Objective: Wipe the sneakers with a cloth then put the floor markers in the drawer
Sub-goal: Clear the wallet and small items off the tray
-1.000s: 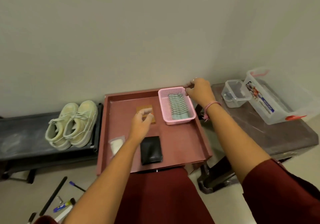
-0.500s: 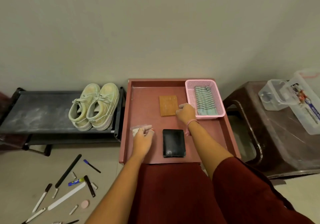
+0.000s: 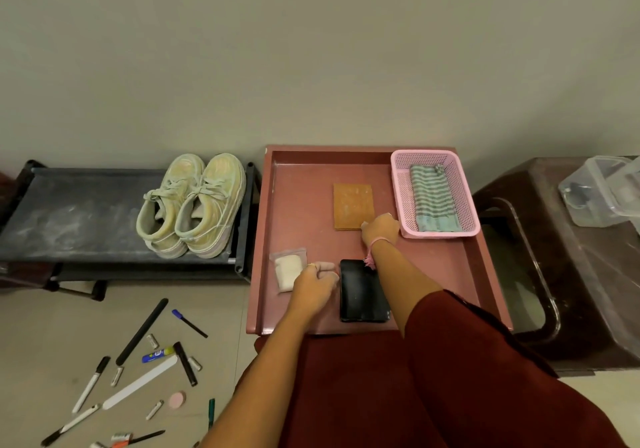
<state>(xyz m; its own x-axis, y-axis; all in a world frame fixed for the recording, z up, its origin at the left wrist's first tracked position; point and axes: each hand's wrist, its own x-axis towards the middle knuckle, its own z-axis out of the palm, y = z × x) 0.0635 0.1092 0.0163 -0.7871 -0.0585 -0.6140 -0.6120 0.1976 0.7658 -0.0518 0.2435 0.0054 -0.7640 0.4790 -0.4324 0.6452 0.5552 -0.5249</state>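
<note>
A pair of pale green sneakers (image 3: 194, 205) stands on a black shoe rack (image 3: 79, 212) at the left. Several markers (image 3: 91, 383) and pens lie scattered on the floor at the lower left. The reddish drawer (image 3: 301, 205) lies open in front of me. A striped green cloth (image 3: 433, 198) lies folded in a pink basket (image 3: 398, 188) at the drawer's far right corner. My left hand (image 3: 315, 285) rests curled between a small plastic bag (image 3: 285, 271) and a black wallet (image 3: 362, 292). My right hand (image 3: 381, 229) touches the near right corner of a brown pad (image 3: 351, 205), beside the basket.
A dark brown plastic stool (image 3: 571, 292) stands right of the drawer with clear plastic containers (image 3: 595, 195) on top. A long black stick (image 3: 142, 331), a white file (image 3: 138, 382) and small caps lie among the markers. The wall is directly behind the rack and drawer.
My right hand came from the basket's far corner to the brown pad. My left hand drew back from the pad toward the plastic bag. The view swung left and down.
</note>
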